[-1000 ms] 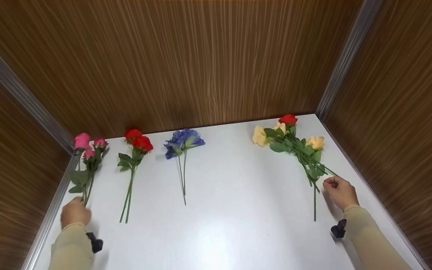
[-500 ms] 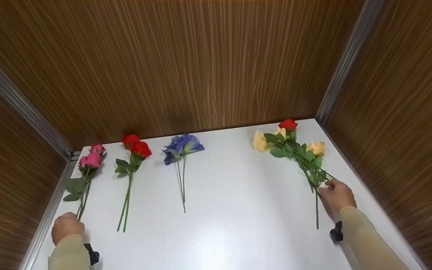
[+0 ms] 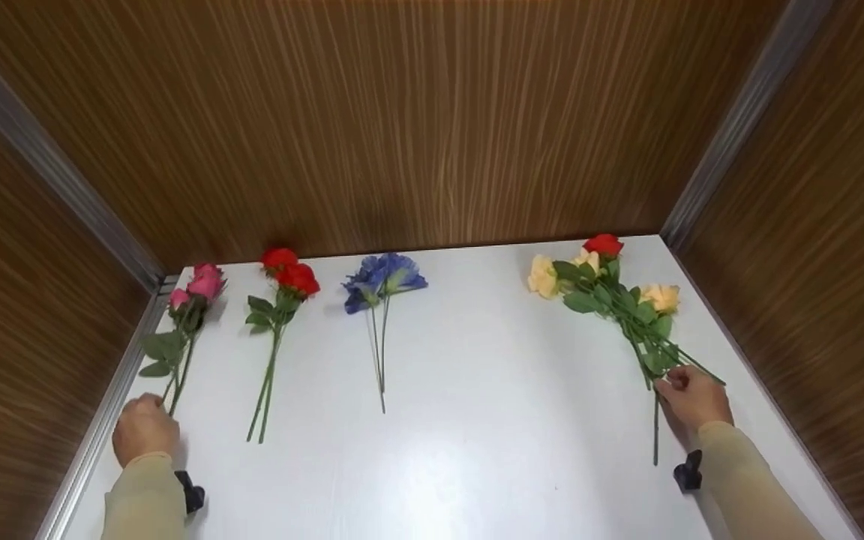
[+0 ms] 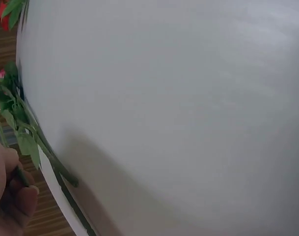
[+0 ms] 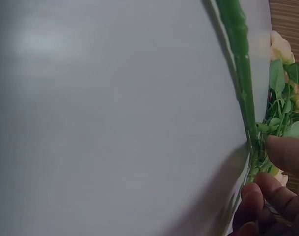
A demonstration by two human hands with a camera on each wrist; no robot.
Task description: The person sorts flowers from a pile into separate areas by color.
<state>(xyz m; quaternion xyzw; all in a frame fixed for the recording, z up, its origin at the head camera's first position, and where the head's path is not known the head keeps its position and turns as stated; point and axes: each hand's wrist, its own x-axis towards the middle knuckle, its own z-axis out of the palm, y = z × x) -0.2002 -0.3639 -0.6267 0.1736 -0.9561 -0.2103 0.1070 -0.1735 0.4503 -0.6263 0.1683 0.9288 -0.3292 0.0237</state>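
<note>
At the near left edge of the white table [image 3: 477, 420], the stems of the pink roses [image 3: 190, 307] are gripped by the curled fingers of the left hand [image 3: 144, 429]. At the near right, the stems of the mixed cream and red bunch [image 3: 612, 292] are pinched by the right hand [image 3: 694, 397]. Between them, the red roses [image 3: 282, 300] and the blue flowers [image 3: 381, 285] are laid flat, heads toward the wooden back wall [image 3: 402, 127].
</note>
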